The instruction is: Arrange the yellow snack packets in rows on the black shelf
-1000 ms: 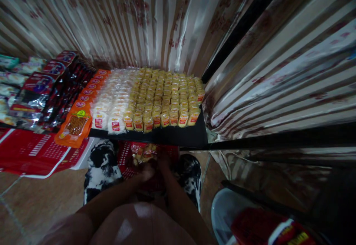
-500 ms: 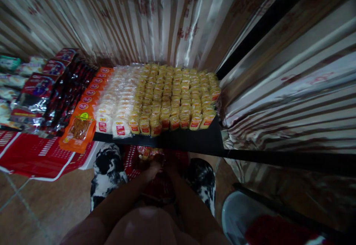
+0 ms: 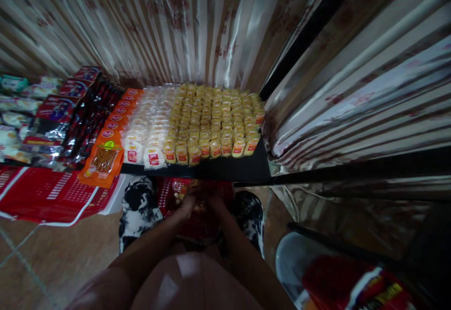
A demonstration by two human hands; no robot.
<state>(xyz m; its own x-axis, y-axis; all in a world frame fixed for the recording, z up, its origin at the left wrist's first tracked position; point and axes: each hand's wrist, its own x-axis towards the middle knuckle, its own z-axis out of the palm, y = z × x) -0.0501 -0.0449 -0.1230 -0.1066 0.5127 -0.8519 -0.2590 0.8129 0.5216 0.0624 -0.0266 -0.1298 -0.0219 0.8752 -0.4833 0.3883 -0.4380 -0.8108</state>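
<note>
Both my hands reach down into a red basket [image 3: 166, 196] on the floor between my legs. My left hand [image 3: 187, 203] and my right hand [image 3: 213, 203] are close together over small yellow snack packets [image 3: 179, 189] lying in the basket. It is too dark and blurred to see whether either hand grips a packet. Just above the basket a black shelf [image 3: 232, 168] carries dense rows of yellow snack packets [image 3: 214, 121], with rows of white packets [image 3: 148, 127] to their left.
Orange packets [image 3: 105, 152] and dark red packets [image 3: 70, 112] fill the shelf's left part. A red printed sheet [image 3: 42, 197] hangs below. Striped curtains [image 3: 352, 89] close in behind and to the right. A white container [image 3: 299, 258] with a red bag [image 3: 352, 284] stands bottom right.
My hands have shifted slightly forward inside the basket and stay together. The view has swung a little.
</note>
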